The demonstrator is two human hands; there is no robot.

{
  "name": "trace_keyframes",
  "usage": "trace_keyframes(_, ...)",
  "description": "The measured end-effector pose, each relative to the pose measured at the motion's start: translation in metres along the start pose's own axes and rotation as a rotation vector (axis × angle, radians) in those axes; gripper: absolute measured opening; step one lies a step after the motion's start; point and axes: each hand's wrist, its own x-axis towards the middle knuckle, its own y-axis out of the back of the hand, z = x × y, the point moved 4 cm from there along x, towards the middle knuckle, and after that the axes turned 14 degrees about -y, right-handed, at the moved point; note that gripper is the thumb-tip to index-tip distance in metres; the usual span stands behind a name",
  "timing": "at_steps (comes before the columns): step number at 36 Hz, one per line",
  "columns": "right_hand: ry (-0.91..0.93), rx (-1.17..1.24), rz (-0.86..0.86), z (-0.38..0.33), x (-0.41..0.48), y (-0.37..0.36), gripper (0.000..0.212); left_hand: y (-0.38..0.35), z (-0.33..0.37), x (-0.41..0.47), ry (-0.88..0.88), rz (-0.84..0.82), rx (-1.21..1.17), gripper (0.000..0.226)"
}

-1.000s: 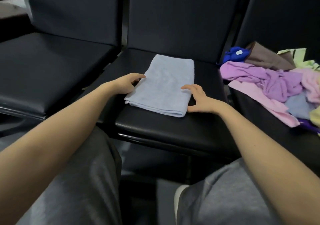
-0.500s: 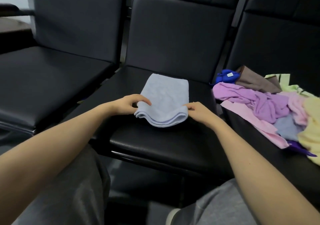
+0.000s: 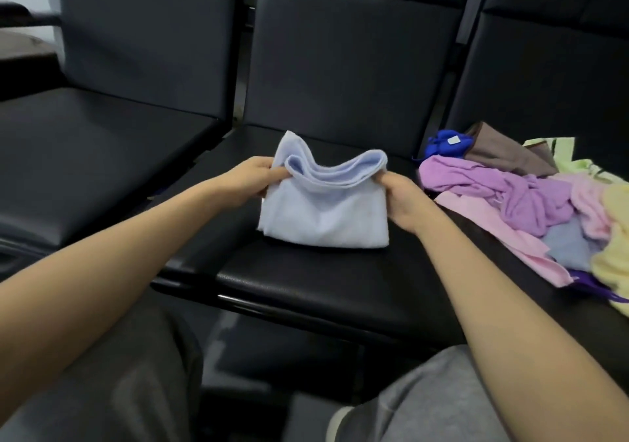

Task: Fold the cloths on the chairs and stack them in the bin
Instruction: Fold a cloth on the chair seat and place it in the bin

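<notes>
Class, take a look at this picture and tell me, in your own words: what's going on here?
A person is folding a light blue cloth on the middle chair's seat. The left hand and the right hand each pinch one end of its raised, layered edge, which sags between them; the rest lies on the seat. A pile of unfolded coloured cloths waits on the chair to the right. No bin is in view.

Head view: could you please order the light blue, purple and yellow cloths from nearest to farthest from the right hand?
1. light blue cloth, in the grip of the right hand, middle seat.
2. purple cloth, right seat.
3. yellow cloth, far right edge.
</notes>
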Motion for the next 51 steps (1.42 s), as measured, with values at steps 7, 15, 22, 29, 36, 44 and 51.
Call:
trace_keyframes(7,-0.144,-0.228,0.198,0.024,0.007,0.010,0.026,-0.014,-0.020,0.002,0.267,0.217,-0.031,0.027)
trace_keyframes(15,0.100,-0.282,0.301,0.006,0.006,-0.003,0.016,-0.021,-0.011,0.005,0.169,0.384,0.117,0.011)
trace_keyframes(22,0.033,-0.306,0.380,0.005,0.020,-0.008,0.022,-0.016,-0.017,-0.003,0.332,0.404,0.137,0.010)
trace_keyframes(29,0.069,-0.489,0.463,0.001,0.024,0.001,0.030,-0.020,-0.003,-0.001,0.353,0.235,0.297,0.024)
trace_keyframes(36,-0.003,-0.549,0.467,0.009,0.020,0.008,0.037,-0.029,0.003,-0.003,0.292,0.135,0.533,0.013)
trace_keyframes(44,0.358,-0.484,0.609,-0.004,0.008,0.010,0.027,-0.032,0.010,-0.007,0.047,0.311,0.367,0.005)
trace_keyframes(51,-0.064,-0.836,0.437,0.017,0.017,0.009,0.035,-0.035,0.002,-0.015,0.385,0.029,0.672,0.021)
